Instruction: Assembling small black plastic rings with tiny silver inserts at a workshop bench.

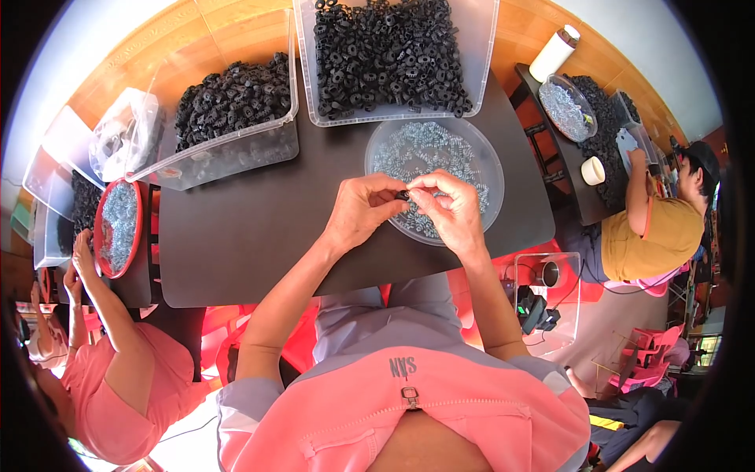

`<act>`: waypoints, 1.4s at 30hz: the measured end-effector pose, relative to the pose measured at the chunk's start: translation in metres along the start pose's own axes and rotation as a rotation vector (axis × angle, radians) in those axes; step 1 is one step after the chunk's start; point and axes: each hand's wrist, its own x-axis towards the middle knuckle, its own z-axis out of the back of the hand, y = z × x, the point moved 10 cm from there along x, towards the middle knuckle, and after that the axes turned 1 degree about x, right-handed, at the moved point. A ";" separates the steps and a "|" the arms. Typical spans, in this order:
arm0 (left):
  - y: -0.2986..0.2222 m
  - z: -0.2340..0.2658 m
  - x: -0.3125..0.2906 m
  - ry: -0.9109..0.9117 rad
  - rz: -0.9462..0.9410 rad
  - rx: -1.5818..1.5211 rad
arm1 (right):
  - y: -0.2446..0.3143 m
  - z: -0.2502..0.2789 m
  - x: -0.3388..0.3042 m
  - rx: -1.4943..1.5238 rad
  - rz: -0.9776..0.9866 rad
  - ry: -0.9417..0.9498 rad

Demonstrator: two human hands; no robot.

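My left hand point(359, 211) pinches a small black plastic part point(403, 195) between thumb and fingertips. Thumb and forefinger of my right hand point(454, 214) are closed right against that part; whatever they grip is too small to make out. Both hands meet over the near left side of a round, clear plastic tray point(491, 153). Many small silvery metal springs point(425, 141) lie spread in it, partly covered by my right hand.
Beyond the tray stands a clear bin point(481, 55) full of black plastic parts point(385, 55). Another such bin point(228, 153) is to its left on the dark table point(236, 244). People work at side tables: one in pink point(130, 385) left, one in mustard point(657, 236) right.
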 end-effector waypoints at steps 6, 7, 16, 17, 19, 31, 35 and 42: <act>0.006 0.004 0.001 -0.040 0.032 -0.005 | -0.008 0.003 -0.001 0.107 -0.062 -0.047; 0.006 0.004 0.000 -0.043 0.029 -0.002 | -0.008 0.001 -0.001 0.090 -0.062 -0.041; 0.000 0.004 -0.001 -0.055 0.026 0.061 | 0.000 -0.001 -0.001 -0.020 0.007 -0.017; 0.000 0.004 -0.001 -0.055 0.025 0.060 | 0.002 -0.002 -0.002 -0.024 0.017 -0.008; 0.001 0.005 -0.001 -0.060 0.020 0.062 | 0.005 -0.002 -0.002 -0.059 0.033 -0.010; -0.001 0.008 -0.001 -0.094 0.014 0.057 | 0.021 -0.007 0.010 -0.217 0.115 0.073; 0.002 0.013 -0.001 -0.127 0.004 0.005 | 0.029 -0.003 0.057 -0.445 0.226 0.054; 0.000 0.015 0.002 -0.141 -0.026 0.021 | -0.016 -0.018 0.148 -0.900 0.324 -0.091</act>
